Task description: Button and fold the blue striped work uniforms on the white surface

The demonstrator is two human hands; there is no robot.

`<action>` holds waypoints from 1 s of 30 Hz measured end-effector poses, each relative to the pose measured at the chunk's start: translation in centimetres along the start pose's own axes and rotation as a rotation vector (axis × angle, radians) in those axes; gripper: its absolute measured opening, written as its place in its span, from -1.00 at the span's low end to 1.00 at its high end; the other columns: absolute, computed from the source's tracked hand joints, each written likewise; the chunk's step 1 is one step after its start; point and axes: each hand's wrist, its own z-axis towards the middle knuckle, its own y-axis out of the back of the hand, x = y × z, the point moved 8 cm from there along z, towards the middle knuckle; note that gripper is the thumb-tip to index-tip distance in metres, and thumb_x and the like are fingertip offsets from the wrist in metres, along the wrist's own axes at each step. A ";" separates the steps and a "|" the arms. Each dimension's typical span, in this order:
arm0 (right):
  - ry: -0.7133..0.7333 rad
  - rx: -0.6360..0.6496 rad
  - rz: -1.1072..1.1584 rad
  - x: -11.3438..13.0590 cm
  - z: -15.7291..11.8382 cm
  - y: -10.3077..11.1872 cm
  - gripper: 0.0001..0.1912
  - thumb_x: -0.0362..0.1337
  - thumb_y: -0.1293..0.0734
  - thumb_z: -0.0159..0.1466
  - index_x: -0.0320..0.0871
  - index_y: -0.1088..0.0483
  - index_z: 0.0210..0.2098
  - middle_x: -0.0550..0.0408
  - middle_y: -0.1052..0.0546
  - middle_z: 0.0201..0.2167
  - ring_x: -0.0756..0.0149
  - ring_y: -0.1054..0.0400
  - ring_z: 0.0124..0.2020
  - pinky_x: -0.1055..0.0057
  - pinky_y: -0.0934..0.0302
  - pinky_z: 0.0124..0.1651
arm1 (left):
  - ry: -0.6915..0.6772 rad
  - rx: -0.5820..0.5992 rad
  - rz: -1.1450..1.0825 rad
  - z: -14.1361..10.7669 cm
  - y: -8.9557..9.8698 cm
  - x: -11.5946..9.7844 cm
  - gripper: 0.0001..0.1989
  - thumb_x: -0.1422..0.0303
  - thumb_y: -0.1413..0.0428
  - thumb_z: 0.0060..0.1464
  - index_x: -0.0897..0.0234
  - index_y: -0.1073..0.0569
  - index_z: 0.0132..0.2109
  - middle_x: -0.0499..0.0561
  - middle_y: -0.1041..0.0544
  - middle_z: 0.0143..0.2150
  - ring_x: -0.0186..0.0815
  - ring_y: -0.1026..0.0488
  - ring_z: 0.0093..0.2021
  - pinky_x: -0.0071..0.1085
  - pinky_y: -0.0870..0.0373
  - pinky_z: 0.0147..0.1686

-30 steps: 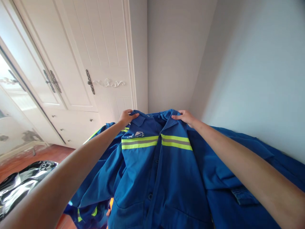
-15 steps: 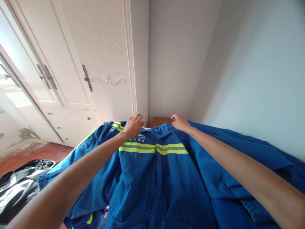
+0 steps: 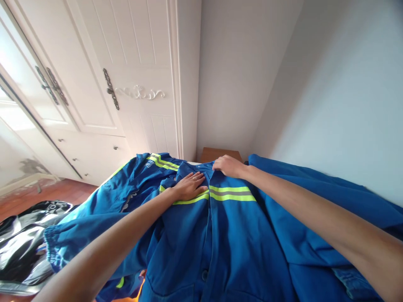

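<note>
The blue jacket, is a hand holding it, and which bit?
The right hand seems to pinch the blue jacket by its front edge, near the collar. The left hand just lies flat on it.

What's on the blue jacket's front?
The left hand lies on the jacket, partly covering a yellow stripe; the right hand is at its collar. Cloth beneath them is hidden.

Left forearm (image 3: pixel 110 247), right forearm (image 3: pixel 315 214): both bare
Pretty slim, honestly. Right hand (image 3: pixel 231 166) looks bare too, while the left hand (image 3: pixel 189 187) has a thin, shiny ring (image 3: pixel 194 178) on, a bit too tiny to make out properly.
</note>
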 end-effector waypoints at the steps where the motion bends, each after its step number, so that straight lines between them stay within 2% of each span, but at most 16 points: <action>1: 0.004 0.017 0.009 -0.2 0.9 -0.1 -0.70 -0.40 -0.20 0.33 -0.08 -0.54 -0.11 -0.03 -0.57 -0.12 0.17 -0.38 -0.02 0.33 -0.12 0.02 | -0.004 -0.020 -0.017 0.0 0.2 -0.1 -0.29 -0.08 0.25 0.27 0.27 -0.15 0.37 0.17 -0.06 0.42 -0.13 0.12 0.44 -0.12 0.24 0.38; 5: 0.010 0.094 0.028 -0.3 3.9 -1.5 -0.83 -0.33 -0.38 0.21 -0.02 -0.58 -0.23 0.08 -0.60 -0.19 0.21 -0.44 -0.12 0.42 -0.17 -0.12 | 0.015 -0.069 -0.124 0.3 0.6 0.2 -0.34 -0.05 0.26 0.29 0.21 -0.20 0.35 0.11 -0.15 0.40 -0.18 0.07 0.43 -0.14 0.21 0.38; 7: 0.010 0.131 0.046 0.2 4.6 -2.7 -0.86 -0.34 -0.43 0.15 0.00 -0.59 -0.29 0.13 -0.61 -0.28 0.25 -0.46 -0.21 0.45 -0.18 -0.20 | 0.033 -0.073 -0.169 0.5 0.6 0.5 -0.34 -0.05 0.28 0.30 0.23 -0.22 0.34 0.11 -0.19 0.38 -0.17 0.04 0.43 -0.13 0.18 0.38; 9: 0.010 0.130 0.056 0.6 4.7 -3.3 -0.85 -0.30 -0.43 0.16 -0.02 -0.58 -0.25 0.11 -0.61 -0.27 0.22 -0.47 -0.20 0.43 -0.19 -0.18 | 0.040 -0.070 -0.182 0.6 0.4 0.7 -0.32 -0.06 0.29 0.29 0.25 -0.23 0.34 0.12 -0.20 0.37 -0.15 0.03 0.42 -0.12 0.19 0.38; 11: 0.006 0.081 0.068 0.4 4.2 -3.0 -0.72 -0.19 -0.43 0.18 -0.07 -0.54 -0.11 0.00 -0.60 -0.15 0.11 -0.44 -0.08 0.35 -0.20 -0.07 | 0.038 -0.059 -0.165 0.6 0.3 0.7 -0.29 -0.08 0.29 0.28 0.26 -0.19 0.36 0.12 -0.15 0.39 -0.15 0.06 0.43 -0.13 0.22 0.38; 13: -0.004 0.010 0.117 -0.5 3.3 -2.2 -0.51 -0.03 -0.42 0.18 -0.12 -0.46 0.04 -0.11 -0.55 -0.02 0.02 -0.38 0.04 0.24 -0.17 0.07 | 0.031 -0.045 -0.137 0.5 0.1 0.6 -0.27 -0.10 0.28 0.27 0.25 -0.12 0.38 0.11 -0.09 0.42 -0.16 0.10 0.44 -0.15 0.25 0.38; 16: -0.063 -0.093 0.230 -3.4 1.5 -0.8 -0.35 0.08 -0.38 0.20 -0.14 -0.36 0.18 -0.16 -0.43 0.15 -0.05 -0.25 0.20 0.08 -0.03 0.24 | 0.029 -0.027 -0.092 0.3 0.0 0.5 -0.26 -0.11 0.28 0.26 0.24 -0.07 0.40 0.11 -0.05 0.43 -0.17 0.14 0.45 -0.17 0.28 0.38; 19: -0.179 -0.111 0.391 -6.7 -0.5 -0.6 -0.29 0.07 -0.37 0.20 -0.12 -0.28 0.25 -0.11 -0.28 0.29 -0.03 -0.09 0.32 0.06 0.07 0.33 | 0.036 -0.011 -0.064 0.3 0.0 0.4 -0.24 -0.12 0.32 0.26 0.26 -0.07 0.40 0.13 -0.02 0.44 -0.16 0.16 0.45 -0.16 0.30 0.38; 21: -0.243 -0.082 0.545 -7.9 -1.3 -1.3 -0.32 0.09 -0.34 0.23 -0.11 -0.30 0.24 -0.07 -0.30 0.28 0.00 -0.14 0.30 0.10 0.00 0.32 | 0.035 -0.006 -0.057 0.2 0.0 0.3 -0.24 -0.11 0.33 0.26 0.26 0.00 0.42 0.14 0.03 0.45 -0.17 0.17 0.45 -0.15 0.30 0.38; 23: -0.278 -0.082 0.633 -8.0 -1.6 -2.1 -0.39 0.09 -0.29 0.27 -0.12 -0.36 0.20 -0.06 -0.38 0.22 0.02 -0.23 0.25 0.12 -0.07 0.29 | 0.021 -0.012 -0.044 0.2 0.2 -0.1 -0.24 -0.10 0.32 0.27 0.23 0.12 0.44 0.13 0.10 0.46 -0.17 0.20 0.45 -0.13 0.30 0.38; 25: -0.262 -0.097 0.624 -7.1 -1.2 -2.5 -0.39 0.04 -0.35 0.23 -0.13 -0.38 0.18 -0.07 -0.40 0.20 0.01 -0.25 0.23 0.12 -0.09 0.28 | 0.005 -0.019 -0.017 0.0 0.3 -0.5 -0.25 -0.10 0.30 0.27 0.17 0.18 0.44 0.10 0.18 0.47 -0.13 0.24 0.46 -0.07 0.28 0.37; 27: -0.224 -0.112 0.562 -6.0 -0.6 -2.8 -0.34 -0.07 -0.46 0.13 -0.11 -0.37 0.18 -0.05 -0.40 0.21 0.03 -0.26 0.23 0.14 -0.12 0.27 | 0.002 -0.013 0.006 -0.1 0.3 -0.7 -0.29 -0.10 0.29 0.27 0.09 0.10 0.43 0.06 0.20 0.47 -0.07 0.25 0.46 0.00 0.27 0.36; 30: -0.212 -0.165 0.482 -5.3 0.0 -2.7 -0.37 -0.23 -0.50 0.08 -0.11 -0.41 0.14 -0.02 -0.46 0.15 0.07 -0.33 0.17 0.19 -0.18 0.23 | 0.013 -0.001 -0.041 0.0 0.3 -0.5 -0.37 -0.07 0.31 0.28 0.04 -0.17 0.36 0.00 0.00 0.45 -0.06 0.18 0.45 0.04 0.28 0.36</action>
